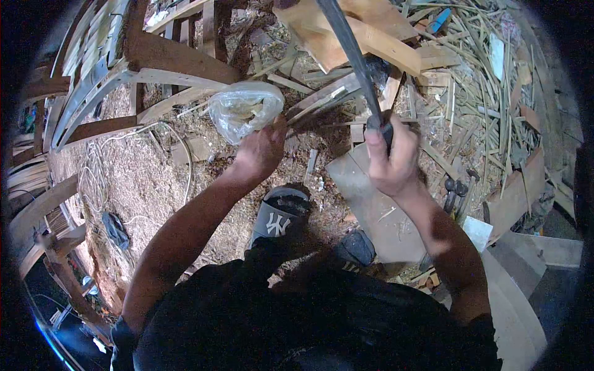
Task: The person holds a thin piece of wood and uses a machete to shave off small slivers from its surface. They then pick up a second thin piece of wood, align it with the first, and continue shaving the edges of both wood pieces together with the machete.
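Head view: the left hand [260,151] is closed, its fingers gathered at the lower right edge of a plastic bag [241,111]. The bag is clear, thin and wrinkled, rounded in outline, with pale yellowish contents that cannot be identified. It is located above the floor [145,185], ahead of the person and left of centre. The right hand [396,157] is closed around the dark grip of a long tool [351,52]. The tool is straight, narrow and dark grey, and extends from the fist toward the top edge of the view, passing in front of a smooth, light-brown board [322,43]. The floor is covered with fine, tan wood shavings. To the left stands a wooden frame [176,57] with broad, flat members and a curved, pale edge; a thin, light cord [93,176] lies in loose loops near it. To the right is a tangled heap of wood strips [461,102], long, slender and splintered, with a small blue piece [440,20] on it. Below the right hand lies a flat, greyish-brown panel [383,213] with straight edges. Beside it are dark, round-headed tools [456,187] and a pale, four-sided piece [477,233]. A grey sandal [275,219] with white lettering is located between the forearms.
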`<state>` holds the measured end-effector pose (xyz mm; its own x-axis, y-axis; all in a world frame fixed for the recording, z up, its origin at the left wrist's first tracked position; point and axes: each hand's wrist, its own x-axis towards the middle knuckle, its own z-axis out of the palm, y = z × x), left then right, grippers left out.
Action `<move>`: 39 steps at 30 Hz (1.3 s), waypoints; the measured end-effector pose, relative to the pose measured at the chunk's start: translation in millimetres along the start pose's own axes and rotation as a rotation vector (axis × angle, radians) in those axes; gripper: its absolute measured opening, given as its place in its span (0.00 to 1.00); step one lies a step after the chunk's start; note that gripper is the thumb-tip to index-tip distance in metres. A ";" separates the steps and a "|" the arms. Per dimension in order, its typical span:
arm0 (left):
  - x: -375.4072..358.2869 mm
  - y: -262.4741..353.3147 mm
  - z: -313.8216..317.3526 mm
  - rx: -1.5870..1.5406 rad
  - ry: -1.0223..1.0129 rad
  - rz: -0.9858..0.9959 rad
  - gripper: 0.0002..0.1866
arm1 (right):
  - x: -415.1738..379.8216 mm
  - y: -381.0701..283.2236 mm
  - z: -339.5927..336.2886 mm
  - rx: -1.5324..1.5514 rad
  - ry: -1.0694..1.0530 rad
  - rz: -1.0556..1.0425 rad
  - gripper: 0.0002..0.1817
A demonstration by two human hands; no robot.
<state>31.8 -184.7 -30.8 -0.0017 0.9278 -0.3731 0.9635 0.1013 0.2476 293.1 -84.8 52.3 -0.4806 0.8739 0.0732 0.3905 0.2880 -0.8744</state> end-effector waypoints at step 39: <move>-4.0 7.6 5.3 0.126 0.273 0.132 0.23 | -7.3 29.4 27.7 -0.187 -0.218 0.311 0.23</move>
<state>40.6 -189.5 -32.2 0.0699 0.9937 -0.0879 0.9858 -0.0553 0.1588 286.4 -93.6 12.8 -0.4640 0.8331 -0.3012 0.6692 0.1069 -0.7353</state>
